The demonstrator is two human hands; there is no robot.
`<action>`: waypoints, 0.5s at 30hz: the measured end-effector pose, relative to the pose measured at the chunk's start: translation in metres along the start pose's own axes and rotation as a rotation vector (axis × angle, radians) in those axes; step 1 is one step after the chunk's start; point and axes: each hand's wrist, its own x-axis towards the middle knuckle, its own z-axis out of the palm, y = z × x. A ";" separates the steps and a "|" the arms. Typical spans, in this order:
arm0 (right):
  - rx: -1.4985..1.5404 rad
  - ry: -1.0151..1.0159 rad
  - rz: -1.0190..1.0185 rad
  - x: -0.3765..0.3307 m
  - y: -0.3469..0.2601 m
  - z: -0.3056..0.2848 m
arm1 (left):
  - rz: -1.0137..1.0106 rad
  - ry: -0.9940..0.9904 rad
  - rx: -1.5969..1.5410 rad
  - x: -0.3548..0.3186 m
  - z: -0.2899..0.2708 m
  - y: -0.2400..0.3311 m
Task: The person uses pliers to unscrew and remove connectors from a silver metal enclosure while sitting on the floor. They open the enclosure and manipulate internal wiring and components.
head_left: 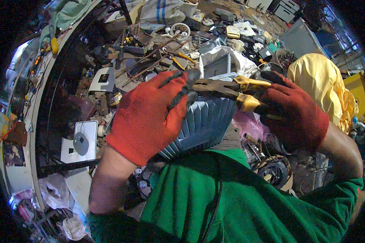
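Observation:
My right hand (294,107), in a red work glove with dark fingers, is wrapped round the yellow handles of a pair of pliers (215,87). The handles are spread apart, and the dark metal jaws point left. At the jaw end, my left hand (152,109), in a matching glove, has its fingers bent and pressed together. What they pinch, if anything, is hidden by the glove and the jaws. Directly beneath both hands sits a ribbed dark blue-grey plastic bin (207,125).
Mixed electronic scrap (227,36) is heaped ahead. A second yellow-handled tool (182,58) lies among it. At right stand a yellow cloth bundle (318,85) and coiled black cable (273,172). White plates (83,141) lie left, beside a long frame rail (34,121).

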 end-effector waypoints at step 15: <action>-0.135 0.136 0.177 0.018 -0.017 0.005 | -0.079 0.013 -0.083 0.000 0.002 -0.001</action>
